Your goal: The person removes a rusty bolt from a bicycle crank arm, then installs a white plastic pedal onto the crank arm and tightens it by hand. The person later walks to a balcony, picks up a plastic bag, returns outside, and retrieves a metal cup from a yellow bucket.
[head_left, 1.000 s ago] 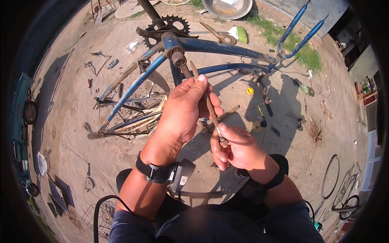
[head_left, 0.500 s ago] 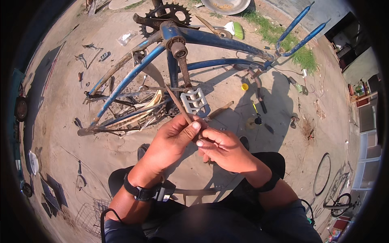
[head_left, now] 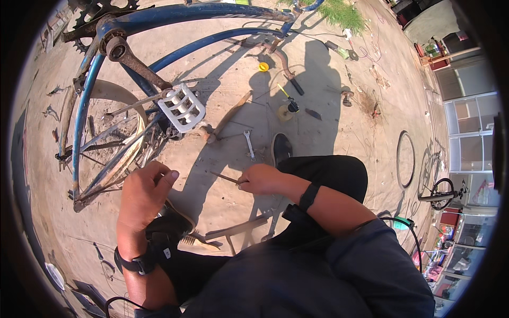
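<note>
My right hand is closed around a thin brown tapered rod, whose narrow end points left over the ground. My left hand hovers apart from it, at the lower end of the bicycle frame. Its fingers are curled with the thumb alongside; whatever they may hold is hidden. Ahead stands an upturned blue bicycle frame with rust on it. From its rusty crank arm hangs a pale grey pedal. On the ground beyond my right hand lies an open-end wrench.
A wooden-handled hammer lies past the pedal. Farther right are a yellow cap, a small bottle and an angle grinder. Pieces of wood lie between my feet. A tire rests at the right.
My hands have come apart. The rod, earlier between both hands, is now in my right hand alone, and my left hand has moved left. The view has shifted, with the frame now farther up and left.
</note>
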Demonstrator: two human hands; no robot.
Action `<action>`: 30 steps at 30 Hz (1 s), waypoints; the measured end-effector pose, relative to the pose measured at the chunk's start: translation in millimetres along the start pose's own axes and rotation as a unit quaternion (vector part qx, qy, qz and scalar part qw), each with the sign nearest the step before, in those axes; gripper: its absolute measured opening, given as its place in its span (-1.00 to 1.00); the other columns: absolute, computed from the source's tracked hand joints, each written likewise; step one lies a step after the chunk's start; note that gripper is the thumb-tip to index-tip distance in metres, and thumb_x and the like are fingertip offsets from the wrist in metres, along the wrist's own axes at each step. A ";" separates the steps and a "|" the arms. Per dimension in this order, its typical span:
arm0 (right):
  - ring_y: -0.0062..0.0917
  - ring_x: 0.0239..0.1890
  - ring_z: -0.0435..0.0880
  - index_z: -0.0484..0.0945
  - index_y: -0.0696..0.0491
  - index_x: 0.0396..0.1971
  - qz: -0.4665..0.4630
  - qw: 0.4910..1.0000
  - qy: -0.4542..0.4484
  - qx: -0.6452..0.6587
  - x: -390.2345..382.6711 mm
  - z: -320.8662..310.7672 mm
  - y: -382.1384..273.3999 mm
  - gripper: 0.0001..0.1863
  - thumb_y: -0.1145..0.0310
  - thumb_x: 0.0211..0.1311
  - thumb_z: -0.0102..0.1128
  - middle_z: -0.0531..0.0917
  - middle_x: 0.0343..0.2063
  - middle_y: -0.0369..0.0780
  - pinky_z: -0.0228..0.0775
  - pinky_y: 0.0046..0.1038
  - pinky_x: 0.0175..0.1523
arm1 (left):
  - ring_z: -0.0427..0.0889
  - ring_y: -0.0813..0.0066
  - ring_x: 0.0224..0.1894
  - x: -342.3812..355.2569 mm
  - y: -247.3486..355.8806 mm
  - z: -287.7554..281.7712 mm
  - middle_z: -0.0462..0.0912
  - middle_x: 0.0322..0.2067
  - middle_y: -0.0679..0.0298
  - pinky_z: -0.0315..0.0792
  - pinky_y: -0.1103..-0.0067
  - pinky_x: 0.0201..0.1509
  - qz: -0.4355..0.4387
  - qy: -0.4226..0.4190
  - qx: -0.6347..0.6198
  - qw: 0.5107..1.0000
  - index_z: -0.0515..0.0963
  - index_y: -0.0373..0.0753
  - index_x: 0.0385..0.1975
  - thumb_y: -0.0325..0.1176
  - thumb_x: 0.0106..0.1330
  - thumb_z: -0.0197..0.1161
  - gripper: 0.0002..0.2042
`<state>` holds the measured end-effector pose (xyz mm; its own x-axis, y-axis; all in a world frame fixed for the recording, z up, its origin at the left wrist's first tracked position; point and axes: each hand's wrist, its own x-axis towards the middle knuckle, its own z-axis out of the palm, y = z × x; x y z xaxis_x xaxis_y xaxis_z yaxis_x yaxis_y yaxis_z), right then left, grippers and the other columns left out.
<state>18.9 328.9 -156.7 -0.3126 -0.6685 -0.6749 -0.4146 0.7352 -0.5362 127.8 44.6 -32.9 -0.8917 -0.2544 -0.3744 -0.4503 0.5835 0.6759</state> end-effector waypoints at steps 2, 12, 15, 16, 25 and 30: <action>-0.16 -0.37 0.68 0.70 0.07 -0.23 0.026 0.995 -0.012 -0.100 0.6 12.0 10.6 -0.66 0.11 0.21 0.18 0.68 -0.50 -0.07 0.47 -0.18 -0.29 | 0.55 0.61 -0.55 1.4 7.5 3.8 0.62 -0.61 0.31 0.40 0.60 -0.43 0.004 -0.008 0.027 1.000 0.61 -0.34 -0.34 -0.31 0.36 0.27 -0.81; -0.14 -0.07 0.65 0.59 0.01 -0.09 0.003 0.982 0.178 -0.063 -69.4 -58.3 -16.7 -0.65 0.14 0.22 0.20 0.66 -0.15 -0.11 0.52 -0.15 -0.04 | 0.56 0.47 -0.56 14.1 3.2 23.3 0.62 -0.62 0.22 0.40 0.48 -0.42 0.016 -0.032 -0.013 0.999 0.61 -0.34 -0.36 -0.22 0.33 0.29 -0.74; -0.15 -0.14 0.66 0.57 0.07 -0.12 -0.098 0.965 0.231 -0.071 -100.7 -70.2 -12.7 -0.68 0.18 0.24 0.19 0.65 -0.21 -0.12 0.49 -0.18 -0.06 | 0.56 0.51 -0.58 3.0 34.7 20.9 0.63 -0.62 0.25 0.40 0.54 -0.43 0.024 -0.051 -0.010 0.998 0.60 -0.33 -0.40 -0.23 0.33 0.30 -0.75; -0.15 -0.13 0.65 0.58 0.08 -0.12 -0.108 0.964 0.233 -0.069 -109.4 -71.6 -15.7 -0.67 0.17 0.23 0.20 0.65 -0.22 -0.12 0.49 -0.19 -0.06 | 0.58 0.49 -0.57 -2.4 41.4 22.1 0.64 -0.62 0.23 0.41 0.53 -0.43 0.043 -0.049 0.006 0.998 0.60 -0.34 -0.39 -0.24 0.33 0.30 -0.75; -0.13 -0.16 0.69 0.64 0.01 -0.19 -0.108 0.983 0.145 0.041 -99.8 -69.1 -4.5 -0.68 0.11 0.18 0.23 0.69 -0.29 -0.13 0.52 -0.09 -0.12 | 0.72 0.22 -0.45 -3.6 17.5 96.0 0.70 -0.53 0.10 0.52 0.41 -0.34 0.094 -0.213 0.150 0.961 0.63 -0.29 -0.32 -0.25 0.28 0.30 -0.79; -0.14 -0.18 0.71 0.67 0.04 -0.28 -0.109 0.986 0.122 0.023 -68.4 -70.7 13.2 -0.68 0.12 0.09 0.28 0.71 -0.33 -0.12 0.53 -0.09 -0.16 | 0.73 0.19 -0.42 41.3 14.1 116.7 0.71 -0.54 0.15 0.54 0.36 -0.30 -0.019 -0.312 0.153 0.937 0.64 -0.28 -0.34 -0.16 0.27 0.28 -0.73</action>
<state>-25.6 376.4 -81.9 -0.4189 -0.8145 -0.4014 -0.4577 0.5712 -0.6813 90.0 132.3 -112.9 -0.6316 0.1662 -0.7573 -0.3603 0.8020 0.4765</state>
